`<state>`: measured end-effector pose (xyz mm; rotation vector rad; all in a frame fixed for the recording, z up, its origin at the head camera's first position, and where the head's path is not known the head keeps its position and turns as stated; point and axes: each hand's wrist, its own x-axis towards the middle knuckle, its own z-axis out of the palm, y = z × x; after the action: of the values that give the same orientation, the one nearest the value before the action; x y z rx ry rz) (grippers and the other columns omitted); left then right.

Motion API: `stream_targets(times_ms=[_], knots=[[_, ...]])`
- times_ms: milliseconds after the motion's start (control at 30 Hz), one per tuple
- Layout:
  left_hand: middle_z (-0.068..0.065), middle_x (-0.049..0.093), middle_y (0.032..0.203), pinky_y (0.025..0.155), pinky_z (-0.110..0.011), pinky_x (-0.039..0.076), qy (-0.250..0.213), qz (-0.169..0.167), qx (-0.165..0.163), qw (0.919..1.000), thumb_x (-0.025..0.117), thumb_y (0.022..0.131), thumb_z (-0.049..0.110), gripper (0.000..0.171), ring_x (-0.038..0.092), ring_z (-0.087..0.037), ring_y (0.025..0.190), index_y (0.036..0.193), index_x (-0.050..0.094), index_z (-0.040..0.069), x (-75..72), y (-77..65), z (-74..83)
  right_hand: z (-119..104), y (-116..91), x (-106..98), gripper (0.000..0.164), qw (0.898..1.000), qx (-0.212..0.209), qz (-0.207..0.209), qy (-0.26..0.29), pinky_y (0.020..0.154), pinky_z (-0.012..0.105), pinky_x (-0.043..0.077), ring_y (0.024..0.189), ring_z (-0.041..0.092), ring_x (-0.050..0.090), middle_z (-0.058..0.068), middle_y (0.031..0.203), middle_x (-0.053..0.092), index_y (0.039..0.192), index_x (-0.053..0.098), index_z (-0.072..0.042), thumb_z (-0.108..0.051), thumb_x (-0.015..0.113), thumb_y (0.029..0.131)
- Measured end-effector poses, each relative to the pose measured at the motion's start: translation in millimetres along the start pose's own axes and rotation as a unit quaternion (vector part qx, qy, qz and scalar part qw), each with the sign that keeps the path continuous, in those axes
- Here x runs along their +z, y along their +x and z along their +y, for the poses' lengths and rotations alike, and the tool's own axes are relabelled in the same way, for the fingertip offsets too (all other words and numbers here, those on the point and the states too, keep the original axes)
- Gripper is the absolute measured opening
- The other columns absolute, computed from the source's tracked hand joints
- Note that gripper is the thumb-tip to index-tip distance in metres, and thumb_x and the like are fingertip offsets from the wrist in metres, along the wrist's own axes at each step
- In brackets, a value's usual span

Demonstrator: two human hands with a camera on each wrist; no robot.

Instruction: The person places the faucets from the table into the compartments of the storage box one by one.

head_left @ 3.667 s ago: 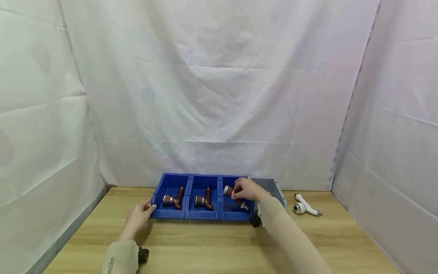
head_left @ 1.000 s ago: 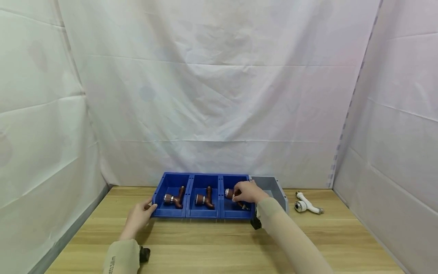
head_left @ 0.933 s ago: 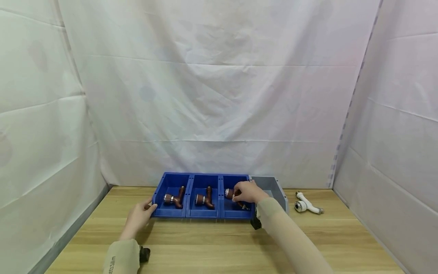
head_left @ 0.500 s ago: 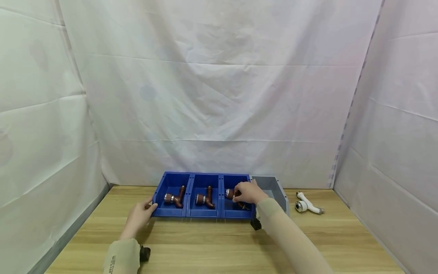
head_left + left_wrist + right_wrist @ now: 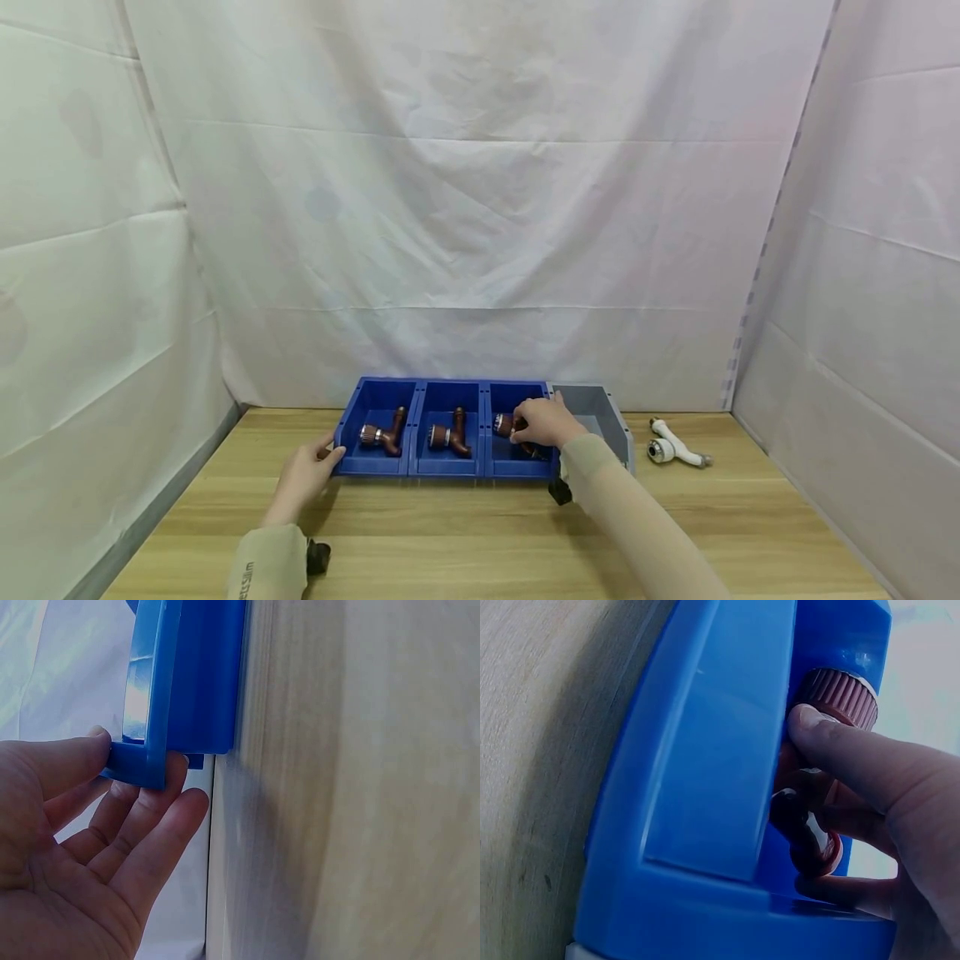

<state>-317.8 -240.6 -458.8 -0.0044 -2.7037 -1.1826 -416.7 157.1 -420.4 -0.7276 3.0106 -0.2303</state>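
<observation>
Three blue bins stand joined in a row, each with a brown tap-like valve that has a ribbed knob and a bent body. My left hand [image 5: 306, 468] pinches the near left corner of the leftmost blue bin [image 5: 154, 761], thumb on one side of the rim and fingers on the other. Inside the third blue bin [image 5: 705, 750], my right hand [image 5: 546, 421] grips a brown valve [image 5: 840, 696], its thumb by the ribbed knob. Fingers hide part of this valve's body. The other brown valves lie in the left bin [image 5: 390, 440] and the middle bin [image 5: 448, 437].
A grey bin [image 5: 592, 404] adjoins the blue row on the right, partly behind my right hand. Farther right, a white valve [image 5: 675, 446] lies on the wooden table [image 5: 450, 533]. White cloth [image 5: 480, 208] hangs behind and at both sides.
Compared with 3.7 seconds ago, the right hand and the brown valve it grips have shifted slightly and sit lower in the third bin. The left hand keeps its hold on the bin corner.
</observation>
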Motion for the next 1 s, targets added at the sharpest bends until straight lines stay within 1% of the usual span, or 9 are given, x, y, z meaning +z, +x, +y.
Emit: stream_targets(times_ms=[233, 667, 1000], knots=[[-0.024, 0.066, 0.103, 0.078, -0.05, 0.048, 0.001, -0.005, -0.003, 1.0, 0.057, 0.098, 0.016, 0.048, 0.063, -0.034, 0.093, 0.138, 0.046, -0.01, 0.6, 1.4, -1.4, -2.6, 1.1, 1.0, 0.02, 1.0, 0.004, 0.002, -0.013, 0.102, 0.072, 0.014, 0.081, 0.016, 0.062, -0.013, 0.066, 0.056, 0.073, 0.063, -0.026, -0.037, 0.075, 0.084], [-0.024, 0.066, 0.104, 0.076, -0.048, 0.048, -0.001, -0.007, -0.007, 1.0, 0.057, 0.098, 0.017, 0.049, 0.062, -0.032, 0.09, 0.139, 0.046, -0.008, -0.1, 1.9, -2.1, -2.8, 3.7, 2.7, 0.022, 1.0, 0.009, -0.007, -0.015, 0.1, 0.074, 0.013, 0.068, 0.011, 0.058, -0.012, 0.061, 0.055, 0.07, 0.063, -0.026, -0.037, 0.076, 0.084], [-0.025, 0.065, 0.105, 0.076, -0.048, 0.048, -0.004, -0.009, -0.011, 0.9999, 0.057, 0.099, 0.017, 0.049, 0.062, -0.032, 0.091, 0.139, 0.045, -0.008, -1.1, 2.0, 0.7, 0.1, 6.5, 5.6, 0.022, 1.0, 0.015, -0.012, -0.019, 0.1, 0.074, 0.012, 0.067, 0.011, 0.057, -0.012, 0.061, 0.055, 0.07, 0.062, -0.026, -0.037, 0.076, 0.083]])
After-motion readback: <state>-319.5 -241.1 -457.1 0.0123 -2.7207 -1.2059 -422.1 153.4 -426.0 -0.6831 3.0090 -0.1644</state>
